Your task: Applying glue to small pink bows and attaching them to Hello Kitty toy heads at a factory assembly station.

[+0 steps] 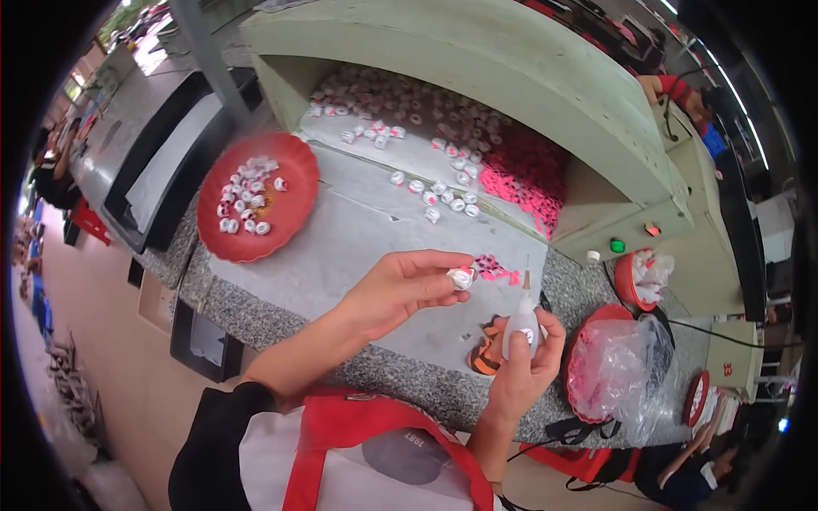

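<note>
My left hand [400, 294] pinches a small white piece with pink on it [461, 278] between thumb and fingers, above the paper-covered bench. To its right, my right hand [528, 358] is wrapped round a white squeeze bottle [521, 325]. The bottle stands upright in the hand, and its thin nozzle tip points away from me, apart from the white piece. Just beyond the hands lies a little heap of pink and black bits [492, 267]. An orange and black object [486, 356] rests beside my right hand, partly covered by it; its kind is unclear.
A red scalloped bowl [294, 223] at the left holds several white pieces. Ahead, a pale green box-like housing [443, 51] shelters many white pieces [409, 106] and a pink heap [528, 175]. Plastic bags [622, 362] fill a red bowl at the right. Other people sit farther off.
</note>
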A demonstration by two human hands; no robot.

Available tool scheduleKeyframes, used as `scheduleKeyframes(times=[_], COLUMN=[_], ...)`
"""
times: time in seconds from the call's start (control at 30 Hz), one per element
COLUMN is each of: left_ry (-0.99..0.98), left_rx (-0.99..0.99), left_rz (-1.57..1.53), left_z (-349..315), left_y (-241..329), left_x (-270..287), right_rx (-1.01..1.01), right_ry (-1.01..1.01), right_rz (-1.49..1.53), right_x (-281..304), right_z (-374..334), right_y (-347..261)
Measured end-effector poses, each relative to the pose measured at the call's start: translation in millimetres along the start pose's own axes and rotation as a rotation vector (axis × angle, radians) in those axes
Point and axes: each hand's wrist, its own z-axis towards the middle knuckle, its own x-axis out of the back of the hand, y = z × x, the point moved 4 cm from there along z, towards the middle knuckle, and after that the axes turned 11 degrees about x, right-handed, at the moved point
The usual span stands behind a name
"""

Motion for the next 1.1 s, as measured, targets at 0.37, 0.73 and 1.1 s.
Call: scheduleKeyframes(times=[0.37, 0.73, 1.1], left_ry=[0.210, 0.203, 0.219], left_rx=[-0.581, -0.529, -0.558], left_rz=[0.767, 0.676, 0.736], left_z=[-18, -15, -15], left_y=[9, 8, 10], left_x=[-38, -33, -35], right_rx=[0.555, 0.611, 0.585], right_ry=[-0.117, -0.159, -0.181], right_rz=[-0.474, -0.464, -0.437], right_x=[6, -1, -4], right_z=[-30, -22, -17], right_y=[-35, -37, -32])
